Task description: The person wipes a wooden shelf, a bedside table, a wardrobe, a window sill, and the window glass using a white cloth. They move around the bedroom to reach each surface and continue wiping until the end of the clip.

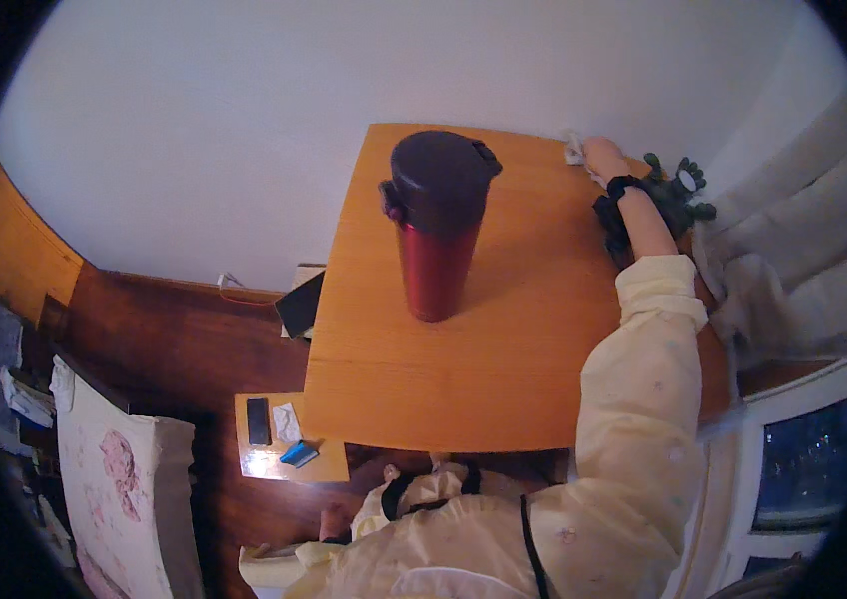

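Note:
At the far right of the wooden table (393,382), my right hand (605,156) presses a crumpled white tissue or cloth (575,148) onto the top. My right forearm passes over a dark object (612,224) beside a green plush-like figure (682,191). Left of that arm stands a red tumbler (438,269) with a black lid (438,176), upright on the wood. My left hand (335,520) hangs low by my body, partly hidden by the sleeve; its fingers do not show clearly.
A low stand (266,472) on the left holds a phone-like dark item (258,421), a white tissue (286,423) and a blue packet (299,454). A covered piece of furniture (124,479) is further left. A curtain (783,277) and window (813,464) border the right.

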Tool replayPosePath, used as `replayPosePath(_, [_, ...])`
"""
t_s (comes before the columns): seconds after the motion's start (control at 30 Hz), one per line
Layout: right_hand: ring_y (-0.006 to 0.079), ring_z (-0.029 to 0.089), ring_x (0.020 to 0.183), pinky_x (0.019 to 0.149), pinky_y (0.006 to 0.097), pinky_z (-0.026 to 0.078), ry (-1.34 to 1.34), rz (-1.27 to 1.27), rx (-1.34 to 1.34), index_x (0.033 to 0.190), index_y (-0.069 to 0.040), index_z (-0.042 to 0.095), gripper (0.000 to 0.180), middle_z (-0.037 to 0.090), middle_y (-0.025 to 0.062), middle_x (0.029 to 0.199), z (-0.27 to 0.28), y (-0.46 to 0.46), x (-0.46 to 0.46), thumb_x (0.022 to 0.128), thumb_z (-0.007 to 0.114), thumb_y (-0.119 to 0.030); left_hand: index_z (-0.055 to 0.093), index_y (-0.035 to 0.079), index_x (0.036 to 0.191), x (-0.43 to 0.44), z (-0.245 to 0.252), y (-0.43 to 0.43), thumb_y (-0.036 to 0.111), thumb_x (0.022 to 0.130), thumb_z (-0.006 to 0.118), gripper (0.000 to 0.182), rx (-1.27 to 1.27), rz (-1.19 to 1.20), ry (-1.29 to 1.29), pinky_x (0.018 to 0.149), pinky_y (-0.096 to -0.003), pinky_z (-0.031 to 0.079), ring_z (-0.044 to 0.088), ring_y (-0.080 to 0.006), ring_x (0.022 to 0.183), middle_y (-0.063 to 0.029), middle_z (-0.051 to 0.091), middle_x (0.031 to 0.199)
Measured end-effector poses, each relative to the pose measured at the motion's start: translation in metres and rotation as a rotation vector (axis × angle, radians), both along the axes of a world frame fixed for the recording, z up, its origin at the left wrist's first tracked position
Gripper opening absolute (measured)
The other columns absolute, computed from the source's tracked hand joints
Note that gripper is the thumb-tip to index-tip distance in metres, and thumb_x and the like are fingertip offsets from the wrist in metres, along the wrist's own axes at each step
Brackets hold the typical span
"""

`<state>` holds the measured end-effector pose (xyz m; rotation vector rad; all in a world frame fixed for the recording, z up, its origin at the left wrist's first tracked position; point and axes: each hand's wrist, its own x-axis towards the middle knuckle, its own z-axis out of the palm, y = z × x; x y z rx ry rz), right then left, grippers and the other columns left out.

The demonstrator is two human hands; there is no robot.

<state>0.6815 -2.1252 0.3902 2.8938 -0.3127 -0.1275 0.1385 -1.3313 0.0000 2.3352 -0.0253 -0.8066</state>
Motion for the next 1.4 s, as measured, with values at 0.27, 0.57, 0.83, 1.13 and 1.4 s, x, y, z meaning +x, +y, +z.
replayPosePath(0.27, [0.0307, 0.066, 0.078, 0.065, 0.0421, 0.052, -0.006, 0.64, 0.009, 0.082, -0.003, 0.067, 0.012, 0.066, 0.0168, 0.08, -0.01, 0.112, -0.03, 0.079, 0.06, -0.012, 0.063, 0.007, 0.083, 0.086, -0.016, 0.01, 0.016, 0.076, 0.066, 0.012, -0.166, 0.466, 0.384, 0.054, -0.0352, 0.049, 0.061, -0.0222, 0.063, -0.0083, 0.062, 0.071])
replayPosePath(0.57, [0.0339, 0.064, 0.083, 0.07, 0.0452, 0.052, 0.109, 0.231, 0.085, 0.088, -0.005, 0.066, 0.014, 0.064, 0.0144, 0.09, 0.024, 0.218, -0.147, 0.075, 0.062, -0.008, 0.06, 0.004, 0.105, 0.19, -0.029, 0.029, 0.014, 0.086, 0.057, 0.022, -0.369, 0.194, 0.357, 0.049, -0.0289, 0.049, 0.06, -0.0187, 0.058, -0.009, 0.064, 0.074])
replayPosePath(0.83, [0.0302, 0.059, 0.101, 0.086, 0.0408, 0.049, -0.239, 0.029, 0.223, 0.106, -0.007, 0.065, 0.029, 0.062, 0.0107, 0.109, 0.031, 0.166, -0.317, 0.082, 0.05, -0.003, 0.061, 0.005, 0.104, 0.23, -0.031, 0.038, 0.015, 0.087, 0.056, 0.021, -0.137, 0.115, 0.481, 0.048, -0.0273, 0.046, 0.058, -0.0158, 0.056, -0.0081, 0.064, 0.074])
replayPosePath(1.13, [0.039, 0.063, 0.086, 0.074, 0.0482, 0.05, -0.529, -0.531, -0.049, 0.094, -0.001, 0.067, 0.021, 0.066, 0.0198, 0.091, 0.015, 0.021, -0.35, 0.086, 0.05, -0.011, 0.061, 0.005, 0.104, 0.254, -0.033, 0.043, 0.015, 0.087, 0.056, 0.02, -0.13, -0.027, 0.451, 0.049, -0.0282, 0.047, 0.059, -0.0165, 0.056, -0.0086, 0.064, 0.074])
replayPosePath(1.4, [0.0335, 0.061, 0.089, 0.077, 0.0441, 0.05, -0.273, -0.562, -0.082, 0.085, -0.003, 0.067, 0.014, 0.064, 0.0153, 0.093, 0.013, 0.142, -0.327, 0.074, 0.059, 0.0, 0.061, 0.004, 0.104, 0.252, -0.037, 0.053, 0.015, 0.087, 0.056, 0.02, -0.115, -0.054, 0.462, 0.049, -0.0289, 0.048, 0.059, -0.0171, 0.057, -0.0091, 0.064, 0.075])
